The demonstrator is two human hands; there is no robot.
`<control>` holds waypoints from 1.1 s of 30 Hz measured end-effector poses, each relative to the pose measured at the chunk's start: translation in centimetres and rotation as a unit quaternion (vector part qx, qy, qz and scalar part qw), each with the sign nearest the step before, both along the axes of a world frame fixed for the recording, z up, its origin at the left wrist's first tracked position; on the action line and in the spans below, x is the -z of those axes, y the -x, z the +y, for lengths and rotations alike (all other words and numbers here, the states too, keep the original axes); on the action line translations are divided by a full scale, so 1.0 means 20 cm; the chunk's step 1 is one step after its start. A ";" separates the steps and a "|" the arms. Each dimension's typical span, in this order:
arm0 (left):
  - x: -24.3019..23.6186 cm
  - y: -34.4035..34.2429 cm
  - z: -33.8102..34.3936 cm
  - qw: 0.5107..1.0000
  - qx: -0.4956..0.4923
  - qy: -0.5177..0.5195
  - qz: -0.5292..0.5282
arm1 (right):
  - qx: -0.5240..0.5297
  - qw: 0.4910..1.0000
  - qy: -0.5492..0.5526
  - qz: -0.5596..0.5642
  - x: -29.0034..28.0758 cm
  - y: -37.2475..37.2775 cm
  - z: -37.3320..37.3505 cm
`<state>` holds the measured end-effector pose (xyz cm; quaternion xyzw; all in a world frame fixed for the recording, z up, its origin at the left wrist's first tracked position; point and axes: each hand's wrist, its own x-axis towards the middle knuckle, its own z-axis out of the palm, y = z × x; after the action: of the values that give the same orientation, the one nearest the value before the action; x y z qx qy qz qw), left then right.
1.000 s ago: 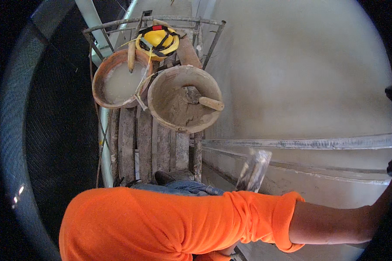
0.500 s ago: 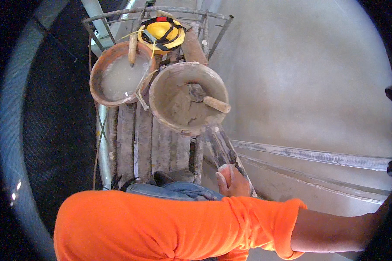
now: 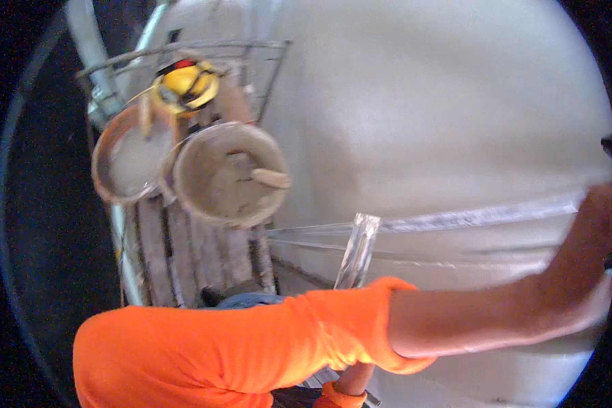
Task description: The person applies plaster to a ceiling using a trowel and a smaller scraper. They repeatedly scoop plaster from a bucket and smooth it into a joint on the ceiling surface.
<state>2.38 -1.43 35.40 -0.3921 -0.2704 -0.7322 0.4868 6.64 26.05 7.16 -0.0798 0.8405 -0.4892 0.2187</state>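
My left arm, in an orange sleeve, reaches across to the right. My left hand [image 3: 587, 228] is at the right rim against the pale plastered wall [image 3: 442, 102], blurred, with its fingers cut off, so what it holds cannot be made out. Below it shows my right forearm [image 3: 354, 378]; my right hand is hidden behind the left sleeve. From behind that sleeve a long, narrow, plaster-smeared bar [image 3: 358, 248] sticks up at a tilt, in line with my right hand, which gripped it in the earlier picture.
On the slatted plank platform [image 3: 158, 251] stand a bucket of grey mortar [image 3: 217, 194] with a wooden-handled trowel [image 3: 270, 178] and an orange-rimmed bucket of cloudy water [image 3: 134, 160]. A yellow hard hat [image 3: 196, 81] lies behind them, before a metal rail [image 3: 183, 46]. Dark netting [image 3: 54, 204] hangs left.
The view has swung right, so the buckets and hard hat sit further left. My left forearm has risen toward the wall. The bar now stands more upright, and the left sleeve covers my right hand.
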 end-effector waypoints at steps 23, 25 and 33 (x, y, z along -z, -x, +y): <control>0.03 0.26 0.40 0.971 0.025 -0.144 -0.189 | 0.389 0.739 0.123 0.536 -1.76 -0.26 0.60; 0.04 0.25 0.42 0.972 0.045 -0.128 -0.193 | 0.387 0.728 0.071 0.561 -1.92 -0.18 0.59; 0.02 0.24 0.37 0.977 0.030 -0.113 -0.178 | 0.369 0.741 0.058 0.558 -2.16 -0.06 0.52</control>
<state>-2.42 5.92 34.97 -0.2063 -0.2565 -0.8305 0.4494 7.85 36.46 50.35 -0.0346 0.7456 -0.4476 -0.4926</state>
